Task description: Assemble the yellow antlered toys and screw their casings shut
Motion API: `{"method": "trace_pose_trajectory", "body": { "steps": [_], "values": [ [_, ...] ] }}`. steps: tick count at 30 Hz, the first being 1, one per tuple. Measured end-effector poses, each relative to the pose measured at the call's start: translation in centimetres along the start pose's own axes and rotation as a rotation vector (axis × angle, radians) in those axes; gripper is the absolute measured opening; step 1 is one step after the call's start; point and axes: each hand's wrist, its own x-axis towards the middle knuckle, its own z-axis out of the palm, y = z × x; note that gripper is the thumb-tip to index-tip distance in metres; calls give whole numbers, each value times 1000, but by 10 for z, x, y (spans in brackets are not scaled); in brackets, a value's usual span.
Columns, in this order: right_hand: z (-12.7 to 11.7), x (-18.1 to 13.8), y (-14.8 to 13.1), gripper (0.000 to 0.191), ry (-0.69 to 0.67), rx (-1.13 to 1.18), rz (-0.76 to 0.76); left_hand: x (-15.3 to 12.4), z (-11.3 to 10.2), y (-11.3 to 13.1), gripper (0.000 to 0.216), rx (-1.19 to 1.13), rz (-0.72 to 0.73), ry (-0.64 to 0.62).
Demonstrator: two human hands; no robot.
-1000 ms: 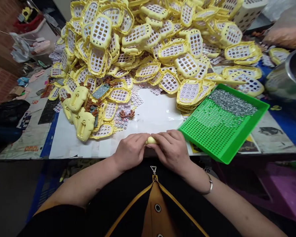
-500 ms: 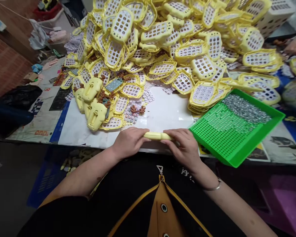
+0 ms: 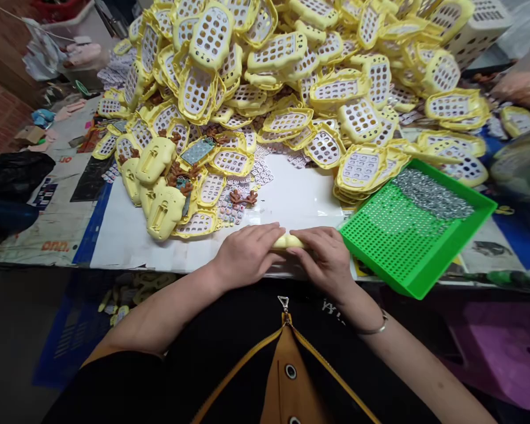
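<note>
Since half a second ago the two hands have drawn closer together, so less of the yellow plastic piece [image 3: 288,241] shows between them. The left hand [image 3: 247,254] and the right hand [image 3: 325,259] both close their fingers on that piece, holding it at the near edge of the white sheet [image 3: 291,203]. The green tray [image 3: 406,235] with small metal parts [image 3: 433,194] lies just right of the right hand, and the heap of yellow shells [image 3: 291,70] rises behind.

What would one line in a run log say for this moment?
left hand: grips yellow piece | right hand: grips same piece | beside: green tray | behind: yellow shell pile
</note>
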Motion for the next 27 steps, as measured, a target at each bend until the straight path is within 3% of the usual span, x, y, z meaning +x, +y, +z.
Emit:
{"method": "trace_pose_trajectory", "body": {
  "steps": [3,6,9,13,14,16,18,19,23,27],
  "values": [
    [-6,5,-2,24,85,-25,4,12,-6,4,26,-105,-177,-86],
    [-14,18,-8,28,222,-9,67,16,-3,5,31,-661,-403,-51],
    [-20,31,-17,37,198,89,93,13,7,4,41,-1205,-595,-87],
    [-22,38,-23,61,336,191,194,14,7,1,43,-1386,-648,95],
    [-21,38,-25,59,277,169,213,15,6,0,43,-1398,-653,159],
    [-17,37,-31,57,0,77,230,16,2,0,43,-1413,-674,222],
    [-11,37,-38,60,-277,-28,235,17,1,3,44,-1412,-691,197],
    [-8,38,-42,61,-347,-66,243,17,2,5,45,-1406,-692,180],
    [-1,34,-52,56,-365,-136,232,14,5,11,45,-1418,-676,115],
    [-8,24,-52,56,-334,-147,97,12,-1,3,42,-1451,-530,147]
  ]
}}
